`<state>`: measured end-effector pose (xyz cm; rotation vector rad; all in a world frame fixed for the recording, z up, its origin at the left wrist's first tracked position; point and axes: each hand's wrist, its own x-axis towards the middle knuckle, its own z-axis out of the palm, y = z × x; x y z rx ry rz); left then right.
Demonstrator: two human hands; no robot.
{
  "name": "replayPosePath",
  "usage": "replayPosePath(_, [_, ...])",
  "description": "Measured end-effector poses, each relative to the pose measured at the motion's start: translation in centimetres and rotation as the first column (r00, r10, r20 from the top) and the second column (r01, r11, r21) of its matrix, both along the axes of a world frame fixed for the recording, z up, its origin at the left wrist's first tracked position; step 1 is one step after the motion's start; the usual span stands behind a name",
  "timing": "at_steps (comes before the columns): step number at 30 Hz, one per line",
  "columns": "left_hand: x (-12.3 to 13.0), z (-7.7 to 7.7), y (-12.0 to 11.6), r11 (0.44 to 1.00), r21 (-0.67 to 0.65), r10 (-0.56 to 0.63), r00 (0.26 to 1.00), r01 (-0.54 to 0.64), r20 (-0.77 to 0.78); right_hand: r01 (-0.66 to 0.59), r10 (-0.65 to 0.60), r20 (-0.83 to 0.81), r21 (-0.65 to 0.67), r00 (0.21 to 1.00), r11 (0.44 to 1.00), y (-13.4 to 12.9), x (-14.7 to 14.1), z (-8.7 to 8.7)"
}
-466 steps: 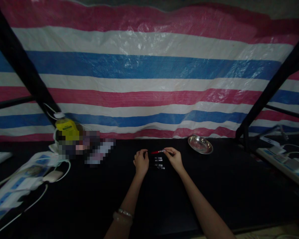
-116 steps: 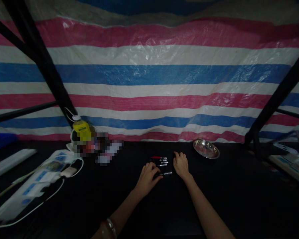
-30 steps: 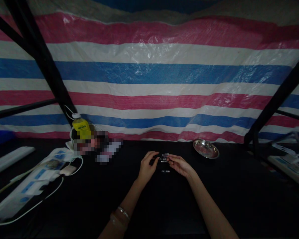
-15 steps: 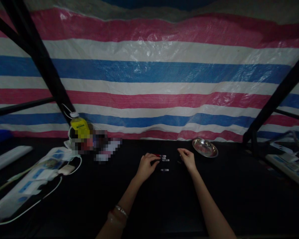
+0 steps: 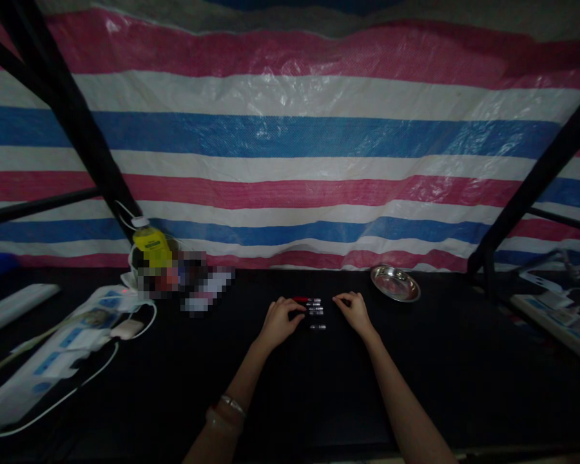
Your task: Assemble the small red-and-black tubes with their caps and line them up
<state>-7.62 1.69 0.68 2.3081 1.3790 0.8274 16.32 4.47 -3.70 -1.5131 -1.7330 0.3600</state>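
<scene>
Has brought right hand (image 5: 357,314) nearer the pens (image 5: 316,311) on the table (image 5: 319,399); so flanks them, with left hand (image 5: 278,322) at the left ends; cannot tell either grip as clamped or loose

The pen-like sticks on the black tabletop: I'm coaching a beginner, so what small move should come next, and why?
Probably use the right hand to ease the nearest stick toward the other sticks. Its silvery end shows a clear gap from theirs, and that hand hovers to their right with nothing visible in its grip.
</scene>
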Motion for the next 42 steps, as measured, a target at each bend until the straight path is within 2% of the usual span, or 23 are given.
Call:
replayPosePath(8, [-0.1,0.1,0.1,0.999,-0.047,-0.001,0.999,-0.001,-0.043,0.088,-0.090,0.041,0.034,0.995,0.996,0.0,-0.1,-0.5])
replayPosePath(25, [-0.4,-0.2,0.3,0.998,-0.036,0.044,0.998,-0.046,-0.054,0.099,-0.099,0.000,0.088,0.995,0.991,-0.3,-0.3,-0.3])
replayPosePath(30, [-0.5,-0.2,0.3,0.999,-0.040,0.026,0.999,-0.028,-0.035,0.123,-0.121,-0.025,0.150,0.992,0.981,-0.4,-0.5,0.1])
replayPosePath(35, [-0.8,-0.1,0.4,0.998,-0.056,0.016,0.999,-0.018,-0.044,0.011,-0.013,0.010,0.193,1.000,0.981,-0.8,-1.5,0.9])
replayPosePath(42, [-1.1,-0.1,0.5,0.998,-0.069,-0.015,0.997,0.010,-0.080,-0.165,0.154,0.073,0.171,0.985,0.971,-1.5,-3.0,1.2])
